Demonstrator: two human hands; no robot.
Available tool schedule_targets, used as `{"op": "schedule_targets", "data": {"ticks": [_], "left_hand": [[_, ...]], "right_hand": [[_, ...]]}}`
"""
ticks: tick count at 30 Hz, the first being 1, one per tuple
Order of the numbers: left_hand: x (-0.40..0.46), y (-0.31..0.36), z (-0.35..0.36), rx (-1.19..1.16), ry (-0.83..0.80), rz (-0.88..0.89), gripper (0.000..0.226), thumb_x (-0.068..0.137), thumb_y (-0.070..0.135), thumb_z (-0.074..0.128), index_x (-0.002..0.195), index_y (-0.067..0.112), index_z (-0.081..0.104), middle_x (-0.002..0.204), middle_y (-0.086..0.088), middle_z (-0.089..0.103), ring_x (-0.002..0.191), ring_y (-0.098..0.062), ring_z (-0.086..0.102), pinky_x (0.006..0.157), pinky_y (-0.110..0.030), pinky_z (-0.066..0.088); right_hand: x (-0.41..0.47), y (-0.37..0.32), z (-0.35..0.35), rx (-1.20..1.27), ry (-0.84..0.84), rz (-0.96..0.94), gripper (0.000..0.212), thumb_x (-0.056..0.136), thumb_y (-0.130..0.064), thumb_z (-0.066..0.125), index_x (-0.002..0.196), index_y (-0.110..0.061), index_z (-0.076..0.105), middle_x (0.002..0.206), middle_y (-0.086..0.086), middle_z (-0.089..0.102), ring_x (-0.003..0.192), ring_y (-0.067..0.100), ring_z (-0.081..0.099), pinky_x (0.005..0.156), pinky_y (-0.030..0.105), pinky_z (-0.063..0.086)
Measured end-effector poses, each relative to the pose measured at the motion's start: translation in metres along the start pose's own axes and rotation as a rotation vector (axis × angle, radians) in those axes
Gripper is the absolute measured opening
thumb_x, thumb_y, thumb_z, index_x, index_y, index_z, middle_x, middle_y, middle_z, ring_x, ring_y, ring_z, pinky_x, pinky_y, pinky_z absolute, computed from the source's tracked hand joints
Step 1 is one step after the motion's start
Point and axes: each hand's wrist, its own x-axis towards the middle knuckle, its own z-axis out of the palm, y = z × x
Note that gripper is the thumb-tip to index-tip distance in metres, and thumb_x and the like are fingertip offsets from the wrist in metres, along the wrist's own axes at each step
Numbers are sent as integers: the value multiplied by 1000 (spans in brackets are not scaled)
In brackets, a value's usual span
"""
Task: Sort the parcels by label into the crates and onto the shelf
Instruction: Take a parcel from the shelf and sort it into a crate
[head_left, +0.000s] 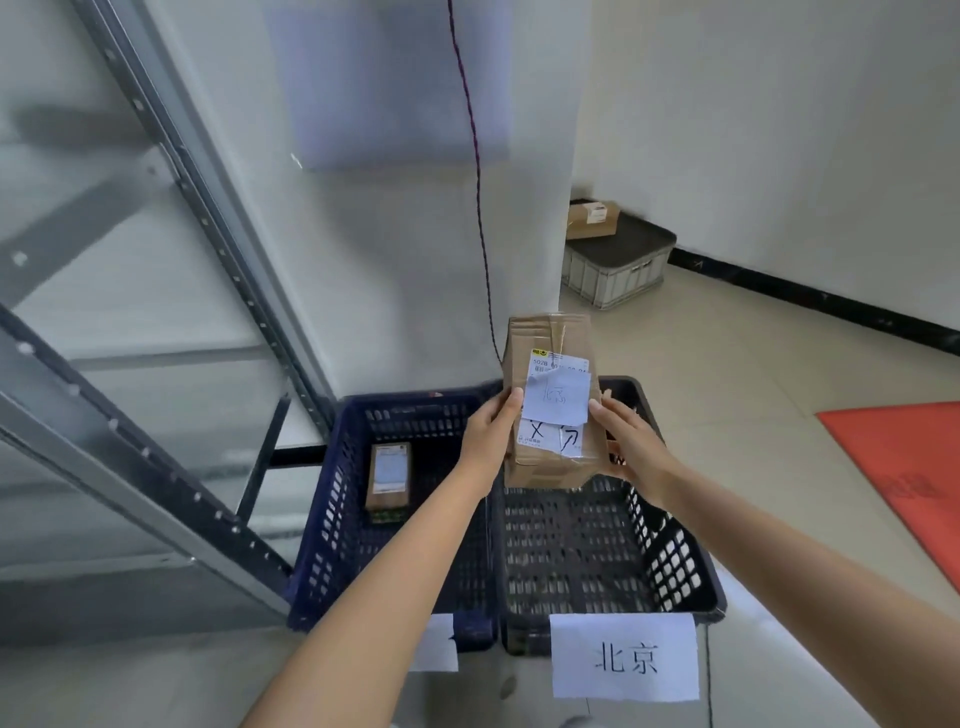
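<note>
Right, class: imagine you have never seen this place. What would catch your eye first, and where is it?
First, the cardboard parcel held up in the middle, the left hand and right hand gripping its sides above the crates. Next, the black crate below it, with a white paper sign on its near wall. To the left, the blue crate holds one small box.

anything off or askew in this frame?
Nothing serious. The held parcel carries a loose paper note stuck crooked over its printed label, and its tape looks wrinkled. The left crate's paper tag is partly hidden behind the left arm.
</note>
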Motion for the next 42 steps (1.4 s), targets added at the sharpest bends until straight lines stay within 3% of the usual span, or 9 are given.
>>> {"op": "schedule_targets", "data": {"ticks": [4, 8, 17, 21, 24, 28, 36, 39, 42], "left_hand": [[25, -65, 0, -31, 4, -24, 38, 98, 44, 53, 129, 23, 61, 110, 2, 70, 97, -11, 66, 76, -24, 55], [41, -112, 4, -25, 4, -68, 42, 97, 45, 53, 131, 22, 60, 113, 3, 70, 97, -9, 65, 77, -23, 54], [99, -168, 27, -24, 28, -184, 45, 102, 42, 44, 142, 21, 49, 126, 7, 61, 93, -1, 56, 67, -11, 43], [132, -187, 42, -7, 52, -243, 46, 104, 40, 40, 145, 21, 45, 136, -1, 57, 105, -9, 54, 70, -13, 44], [156, -204, 48, -38, 69, -329, 48, 102, 44, 42, 144, 21, 48, 136, -3, 59, 114, -16, 59, 89, -28, 51], [178, -226, 54, -70, 115, -418, 43, 102, 43, 44, 137, 21, 54, 123, -5, 67, 108, -21, 65, 96, -39, 53], [221, -265, 58, -8, 164, -506, 47, 102, 50, 39, 140, 25, 50, 134, -4, 61, 118, -24, 59, 104, -46, 47], [233, -274, 60, -4, 195, -539, 47, 104, 47, 34, 142, 24, 48, 133, -6, 61, 117, -25, 59, 100, -40, 49], [245, -289, 61, -6, 222, -577, 47, 104, 45, 33, 143, 24, 46, 132, -8, 61, 113, -25, 60, 87, -33, 50]], "right_hand": [[38, 66, 0, -11, 13, 26, 40, 99, -41, 53, 137, -31, 50, 125, -3, 64, 109, 20, 63, 77, 37, 56], [63, 110, -3, -23, 18, 80, 40, 99, -41, 52, 138, -32, 50, 123, -3, 66, 110, 22, 64, 82, 40, 55], [133, 154, -19, -45, 36, 166, 37, 100, -40, 52, 136, -32, 51, 125, -2, 64, 108, 22, 63, 71, 35, 54], [170, 172, -28, -18, 43, 215, 36, 98, -40, 54, 134, -32, 53, 126, -2, 63, 111, 23, 63, 79, 39, 56], [194, 183, -33, -3, 25, 245, 35, 99, -38, 54, 132, -31, 52, 125, -2, 63, 110, 22, 63, 82, 41, 57], [222, 195, -38, -25, -7, 287, 27, 100, -35, 53, 127, -31, 53, 118, -4, 64, 105, 18, 64, 73, 36, 56], [274, 222, -33, -50, -34, 329, 31, 101, -35, 51, 131, -29, 51, 122, -3, 60, 105, 16, 61, 68, 31, 52], [286, 235, -31, -58, -42, 332, 33, 100, -34, 52, 133, -28, 50, 115, -5, 61, 100, 12, 61, 70, 31, 52], [296, 251, -31, -78, -44, 346, 38, 101, -35, 51, 138, -26, 49, 127, 1, 60, 106, 15, 60, 73, 30, 52]]}}
